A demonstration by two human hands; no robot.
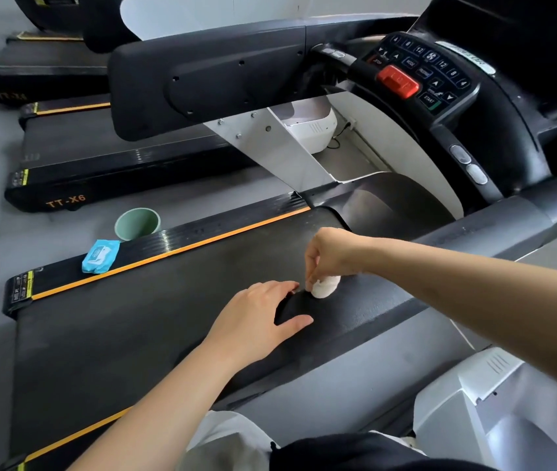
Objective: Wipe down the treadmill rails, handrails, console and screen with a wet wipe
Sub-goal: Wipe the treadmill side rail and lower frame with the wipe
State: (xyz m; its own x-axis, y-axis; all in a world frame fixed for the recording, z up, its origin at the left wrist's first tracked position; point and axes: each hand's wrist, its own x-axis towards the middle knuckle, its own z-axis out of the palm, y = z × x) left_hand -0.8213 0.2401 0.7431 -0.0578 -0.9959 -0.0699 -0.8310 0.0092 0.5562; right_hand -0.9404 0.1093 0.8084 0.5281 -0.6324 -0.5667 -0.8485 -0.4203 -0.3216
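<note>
My right hand (335,254) pinches a bunched white wet wipe (325,286) and presses it on the near black handrail (355,314) of the treadmill. My left hand (260,317) lies spread over the end of that handrail, thumb underneath, just left of the wipe. The dark running belt (127,321) stretches below both hands. The far side rail (182,237) has an orange stripe. The far handrail (209,76) is a wide black panel at top centre. The console (433,73), with a red stop button and keypad, sits at upper right.
A blue wet-wipe pack (100,256) lies on the far side rail, with a green cup (137,223) on the grey floor behind it. Two other treadmills (76,171) stand parallel on the left. A grey machine housing (508,409) is at lower right.
</note>
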